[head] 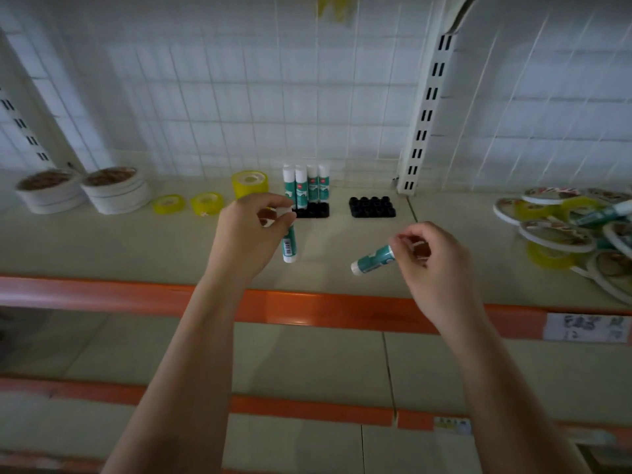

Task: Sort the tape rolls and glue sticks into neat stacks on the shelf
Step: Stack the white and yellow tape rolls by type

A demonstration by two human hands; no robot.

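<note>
My left hand pinches a teal and white glue stick that hangs upright just in front of a black holder tray. Several glue sticks stand in that tray's back row. My right hand pinches a second glue stick, tilted with its white end down to the left. An empty black holder tray lies to the right. Yellow tape rolls lie left of the trays, one taller stack behind them.
Two stacks of white tape rolls stand at the far left. A loose pile of tape rolls and a glue stick lies at the right. A white slotted upright stands behind; the shelf has an orange front edge.
</note>
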